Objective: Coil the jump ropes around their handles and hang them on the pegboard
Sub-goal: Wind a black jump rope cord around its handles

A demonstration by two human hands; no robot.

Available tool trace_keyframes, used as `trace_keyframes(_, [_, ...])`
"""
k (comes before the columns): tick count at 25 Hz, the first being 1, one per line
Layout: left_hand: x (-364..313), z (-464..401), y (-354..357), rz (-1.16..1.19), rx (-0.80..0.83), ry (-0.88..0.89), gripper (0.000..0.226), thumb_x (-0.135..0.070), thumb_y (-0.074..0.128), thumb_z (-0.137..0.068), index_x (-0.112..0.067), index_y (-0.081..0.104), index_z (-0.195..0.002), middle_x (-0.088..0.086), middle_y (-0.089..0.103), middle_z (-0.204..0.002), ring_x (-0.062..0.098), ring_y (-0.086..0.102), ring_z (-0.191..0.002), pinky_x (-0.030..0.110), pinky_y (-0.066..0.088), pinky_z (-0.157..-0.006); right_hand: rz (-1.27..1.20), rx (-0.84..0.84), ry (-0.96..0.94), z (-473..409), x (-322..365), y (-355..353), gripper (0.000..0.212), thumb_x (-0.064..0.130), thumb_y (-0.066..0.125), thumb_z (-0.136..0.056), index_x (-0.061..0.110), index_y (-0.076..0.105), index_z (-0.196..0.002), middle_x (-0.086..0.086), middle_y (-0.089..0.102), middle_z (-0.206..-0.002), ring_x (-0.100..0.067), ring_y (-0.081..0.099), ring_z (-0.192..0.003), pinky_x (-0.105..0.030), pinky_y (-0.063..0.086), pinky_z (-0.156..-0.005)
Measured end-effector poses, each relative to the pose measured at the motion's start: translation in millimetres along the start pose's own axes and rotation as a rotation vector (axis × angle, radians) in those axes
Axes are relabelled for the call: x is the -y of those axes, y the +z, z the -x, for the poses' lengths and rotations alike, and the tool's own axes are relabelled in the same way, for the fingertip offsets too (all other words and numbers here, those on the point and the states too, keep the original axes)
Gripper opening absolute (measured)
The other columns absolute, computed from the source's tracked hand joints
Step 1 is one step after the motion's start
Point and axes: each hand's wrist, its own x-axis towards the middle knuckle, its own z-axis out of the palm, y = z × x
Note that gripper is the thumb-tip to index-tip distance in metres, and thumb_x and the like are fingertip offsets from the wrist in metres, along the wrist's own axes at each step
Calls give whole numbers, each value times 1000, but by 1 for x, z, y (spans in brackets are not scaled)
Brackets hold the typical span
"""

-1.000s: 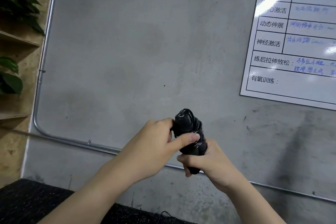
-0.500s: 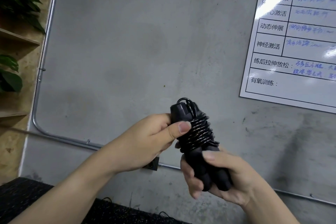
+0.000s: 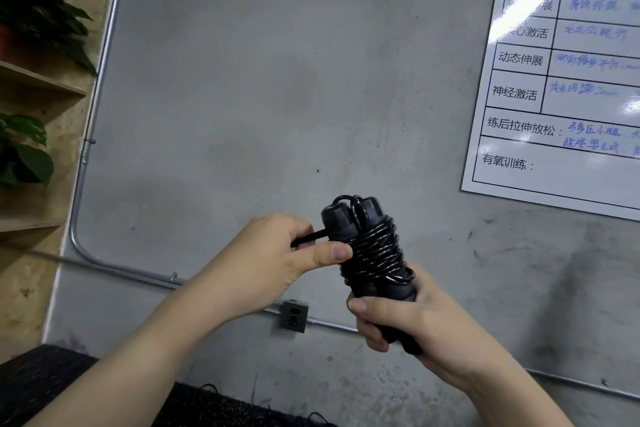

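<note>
A black jump rope [image 3: 374,253] is held upright in front of the grey wall, its cord coiled several times round the two handles held side by side. My right hand [image 3: 412,322] grips the lower ends of the handles. My left hand [image 3: 273,263] pinches a short length of the black cord [image 3: 308,237] that runs from the top of the left handle, and its thumb rests against the coil. No pegboard is in view.
A white training chart [image 3: 554,80] hangs on the wall at the upper right. Wooden shelves [image 3: 38,87] with green plants [image 3: 24,156] stand at the left. A metal conduit [image 3: 114,267] and a power socket [image 3: 294,317] run along the wall. Dark speckled flooring [image 3: 52,381] lies below.
The bundle has risen and turned, so the coil now faces me. My right hand slid down to the handles' lower ends. My left hand drew a short piece of cord out leftward.
</note>
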Motion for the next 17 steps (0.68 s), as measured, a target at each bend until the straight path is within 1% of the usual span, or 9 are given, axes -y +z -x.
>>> trace_keyframes(2, [-1, 1, 5, 18, -42, 19, 80, -83, 57, -69, -3, 59, -76, -13, 36, -61, 7, 33, -58, 27, 26, -55, 100, -73, -25, -3, -2, -3, 32, 13, 76, -80, 4, 59, -106, -18, 47, -68, -26, 42, -58, -38, 32, -56])
trace_keyframes(3, [-2, 1, 7, 20, -50, 40, 70, -78, 56, -73, -7, 61, -76, -13, 37, -62, 7, 34, -58, 27, 28, -55, 134, -113, -36, -4, -2, -3, 26, 14, 76, -80, 11, 64, -103, -17, 48, -67, -26, 42, -59, -38, 33, -56])
trace_keyframes(6, [-2, 3, 14, 14, -5, 106, 42, -63, 57, -92, -22, 63, -82, -11, 44, -63, 9, 41, -58, 32, 38, -59, 229, -187, -67, -5, 2, -5, 18, 14, 74, -80, 27, 69, -91, -4, 52, -63, -19, 44, -58, -26, 39, -54])
trace_keyframes(8, [-4, 4, 18, 36, 39, 116, 46, -71, 54, -91, -26, 64, -94, -7, 53, -64, 14, 49, -59, 37, 46, -61, 289, -221, -120, -5, 4, -1, 28, 7, 75, -85, 34, 69, -86, 9, 56, -63, -11, 47, -57, -21, 40, -55])
trace_keyframes(9, [-7, 4, 20, 21, 26, 107, 53, -78, 52, -86, -27, 63, -98, -10, 53, -61, 8, 47, -56, 36, 45, -58, 294, -250, -152, -5, 3, 3, 34, 1, 73, -88, 36, 68, -89, 14, 59, -65, -6, 50, -58, -17, 41, -57])
trace_keyframes(11, [-12, 4, 23, -50, -44, 68, 61, -86, 51, -74, -30, 61, -96, -23, 52, -55, 1, 45, -50, 20, 33, -50, 306, -337, -209, -9, -3, 15, 35, -1, 69, -92, 31, 67, -103, 17, 66, -73, -1, 57, -64, -15, 44, -63])
trace_keyframes(13, [-18, 5, 25, -55, -88, 38, 60, -83, 53, -66, -32, 61, -96, -34, 49, -54, -3, 47, -48, 16, 32, -48, 318, -426, -196, -13, -15, 27, 34, 5, 70, -91, 33, 64, -110, 13, 68, -79, -3, 60, -68, -21, 47, -66])
trace_keyframes(15, [-15, 3, 25, -4, -97, 49, 55, -78, 59, -69, -33, 65, -100, -19, 45, -48, 4, 39, -45, 18, 27, -47, 338, -472, -162, -13, -19, 34, 39, 11, 72, -90, 38, 59, -116, 11, 69, -84, -6, 63, -70, -26, 49, -67])
trace_keyframes(17, [-8, 1, 19, 97, -87, 89, 46, -71, 67, -72, -35, 67, -102, -13, 36, -52, 7, 32, -50, 26, 30, -51, 369, -422, -180, -8, -11, 30, 45, 9, 73, -90, 38, 56, -121, 8, 70, -92, -8, 64, -74, -23, 50, -68])
